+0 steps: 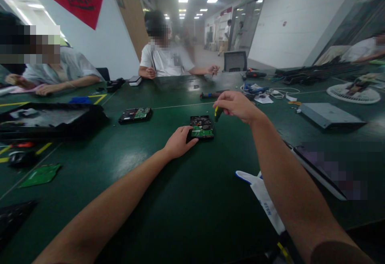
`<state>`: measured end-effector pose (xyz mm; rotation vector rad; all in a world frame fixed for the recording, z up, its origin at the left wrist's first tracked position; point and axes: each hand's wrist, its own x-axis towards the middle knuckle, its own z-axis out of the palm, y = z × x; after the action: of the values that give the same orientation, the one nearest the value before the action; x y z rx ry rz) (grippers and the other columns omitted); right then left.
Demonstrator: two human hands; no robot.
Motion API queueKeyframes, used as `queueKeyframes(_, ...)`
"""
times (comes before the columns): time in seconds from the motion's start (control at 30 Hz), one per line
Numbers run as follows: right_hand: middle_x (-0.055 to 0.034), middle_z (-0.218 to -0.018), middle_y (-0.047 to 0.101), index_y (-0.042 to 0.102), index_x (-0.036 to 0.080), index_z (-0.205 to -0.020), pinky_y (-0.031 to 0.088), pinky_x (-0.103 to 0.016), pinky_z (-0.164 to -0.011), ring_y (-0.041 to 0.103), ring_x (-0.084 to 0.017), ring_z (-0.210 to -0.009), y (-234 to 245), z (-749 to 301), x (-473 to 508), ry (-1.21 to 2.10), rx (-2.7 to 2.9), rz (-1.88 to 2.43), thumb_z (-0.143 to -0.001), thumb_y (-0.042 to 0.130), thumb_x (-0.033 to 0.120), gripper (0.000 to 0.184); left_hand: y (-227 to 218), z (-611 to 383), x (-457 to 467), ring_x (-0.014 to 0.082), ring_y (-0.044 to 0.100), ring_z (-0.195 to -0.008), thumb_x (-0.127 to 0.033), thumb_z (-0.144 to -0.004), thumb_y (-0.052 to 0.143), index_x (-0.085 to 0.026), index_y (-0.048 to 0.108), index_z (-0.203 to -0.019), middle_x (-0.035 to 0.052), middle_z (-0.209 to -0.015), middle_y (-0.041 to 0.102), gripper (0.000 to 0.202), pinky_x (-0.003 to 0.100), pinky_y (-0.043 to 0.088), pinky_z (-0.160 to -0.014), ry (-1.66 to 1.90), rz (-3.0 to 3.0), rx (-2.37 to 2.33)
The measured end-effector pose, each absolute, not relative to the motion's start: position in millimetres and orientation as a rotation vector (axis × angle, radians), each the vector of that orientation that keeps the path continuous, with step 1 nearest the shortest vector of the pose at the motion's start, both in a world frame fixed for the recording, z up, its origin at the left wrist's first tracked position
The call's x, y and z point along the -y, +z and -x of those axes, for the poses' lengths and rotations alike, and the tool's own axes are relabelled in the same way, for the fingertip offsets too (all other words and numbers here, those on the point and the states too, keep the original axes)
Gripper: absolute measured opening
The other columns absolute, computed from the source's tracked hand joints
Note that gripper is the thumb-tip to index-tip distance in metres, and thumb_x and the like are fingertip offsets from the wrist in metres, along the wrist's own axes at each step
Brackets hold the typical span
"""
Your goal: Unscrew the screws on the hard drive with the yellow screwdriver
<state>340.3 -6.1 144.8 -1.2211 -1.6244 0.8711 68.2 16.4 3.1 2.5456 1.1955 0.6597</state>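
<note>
A black hard drive with a green circuit board on top lies on the dark green table in the middle of the view. My left hand rests on its near left corner, fingers curled against the edge. My right hand is closed round a small screwdriver with a yellow and black handle; its tip points down at the drive's right side.
A second hard drive lies to the left, beside a black tray. A loose green board is near left. A grey box, cables and a white glove are right. Two people sit across the table.
</note>
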Motion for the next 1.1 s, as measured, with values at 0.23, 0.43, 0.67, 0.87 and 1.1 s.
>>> queueKeyframes(0.23,-0.0081,-0.098,0.077,0.068,0.019,-0.093,0.044,-0.022,-0.047,0.058,-0.009,-0.059,141.4,-340.5,5.4,0.960,1.681,1.077,-0.092,0.075,0.043,0.025,1.5,-68.3,-16.7,0.0315,0.055,-0.135,-0.052,-0.096,0.063,-0.019,0.052,-0.143,0.0156,-0.140,0.061,0.059,0.048,0.048,-0.111,0.667,-2.546,-1.199)
queueKeyframes(0.43,-0.0049,-0.089,0.075,0.072,0.020,-0.093,0.042,-0.023,-0.046,0.057,-0.010,-0.060,142.2,-341.7,4.5,0.893,1.714,1.125,-0.092,0.076,0.038,0.019,2.5,-68.2,-16.4,0.0314,0.055,-0.135,-0.053,-0.096,0.062,-0.019,0.052,-0.143,0.0152,-0.140,0.061,0.058,0.048,0.049,-0.112,0.665,-2.552,-1.189)
queueKeyframes(0.67,-0.0075,-0.089,0.077,0.062,0.020,-0.085,0.036,-0.024,-0.039,0.055,-0.009,-0.051,144.3,-338.5,6.8,0.927,1.645,1.151,-0.090,0.078,0.034,0.022,2.4,-67.6,-17.1,0.0319,0.056,-0.134,-0.053,-0.096,0.062,-0.020,0.052,-0.143,0.0150,-0.142,0.060,0.058,0.049,0.049,-0.111,0.656,-2.539,-1.202)
queueKeyframes(0.87,-0.0062,-0.092,0.075,0.069,0.020,-0.099,0.047,-0.024,-0.049,0.062,-0.010,-0.059,140.8,-338.4,3.8,1.005,1.658,1.093,-0.097,0.070,0.037,0.018,5.4,-68.9,-14.7,0.0316,0.056,-0.133,-0.051,-0.097,0.062,-0.020,0.053,-0.143,0.0143,-0.140,0.062,0.056,0.048,0.048,-0.112,0.661,-2.564,-1.180)
queueKeyframes(1.1,-0.0002,-0.065,0.063,0.069,0.020,-0.085,0.038,-0.024,-0.045,0.054,-0.011,-0.054,142.8,-338.6,5.0,0.843,1.671,1.194,-0.091,0.074,0.032,0.014,4.9,-68.8,-14.3,0.0316,0.055,-0.133,-0.052,-0.097,0.062,-0.019,0.052,-0.143,0.0140,-0.139,0.062,0.057,0.048,0.047,-0.113,0.675,-2.563,-1.177)
